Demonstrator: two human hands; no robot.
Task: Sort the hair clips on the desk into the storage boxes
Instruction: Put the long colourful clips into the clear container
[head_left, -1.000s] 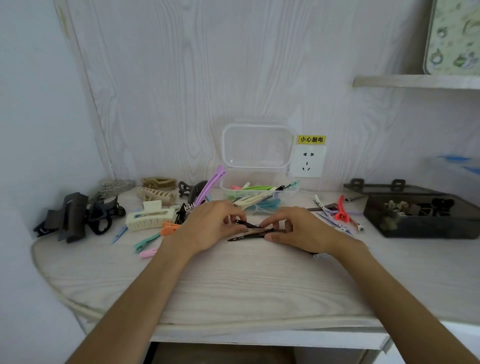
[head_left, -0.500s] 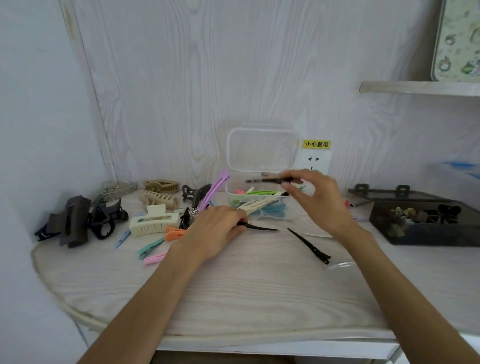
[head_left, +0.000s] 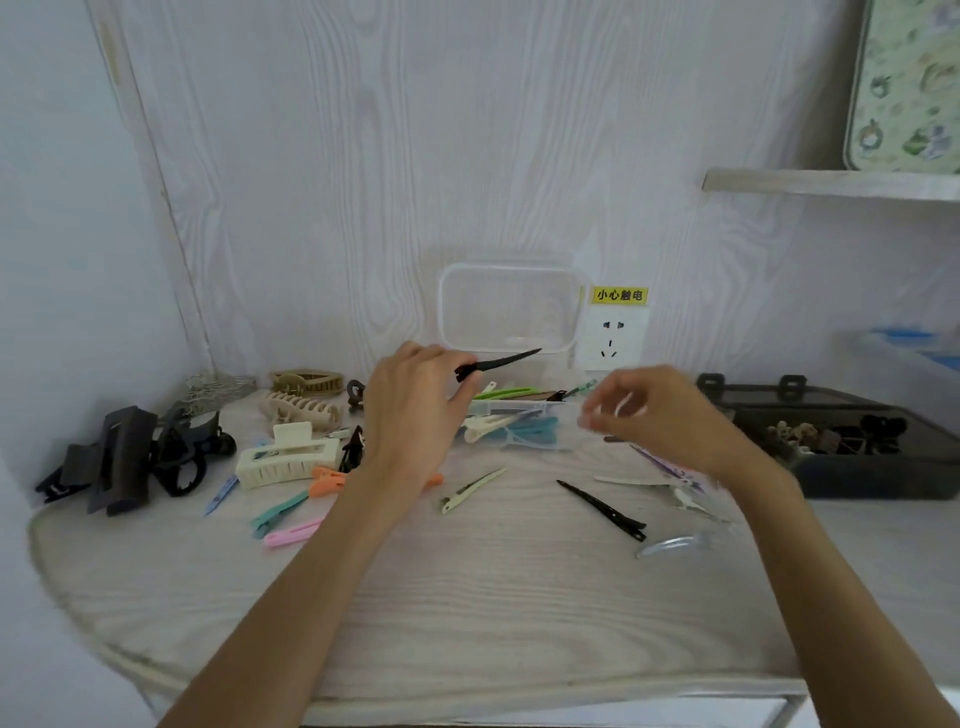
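My left hand (head_left: 415, 415) holds a thin black hair clip (head_left: 498, 362) by one end, raised above the clear storage box (head_left: 530, 436), which contains several green, blue and cream clips. My right hand (head_left: 660, 415) hovers to the right of that box, fingers loosely curled and blurred, with nothing in it. On the desk lie another black clip (head_left: 602, 510), a cream clip (head_left: 470, 491), and orange (head_left: 327, 479), teal (head_left: 278, 514) and pink clips (head_left: 291, 535). A dark storage box (head_left: 852, 467) at the right holds small dark and beige clips.
The clear box's lid (head_left: 511, 309) leans on the wall beside a wall socket (head_left: 613, 338). Large claw clips lie at the left: cream (head_left: 283, 460), beige (head_left: 301, 410), black (head_left: 124, 460). A clear curved piece (head_left: 675, 543) lies near my right forearm. A shelf (head_left: 831, 182) hangs top right.
My left hand lifted a black clip from the desk up over the clear box. My right hand let go of its black clip at the box and drew back to the right, empty.
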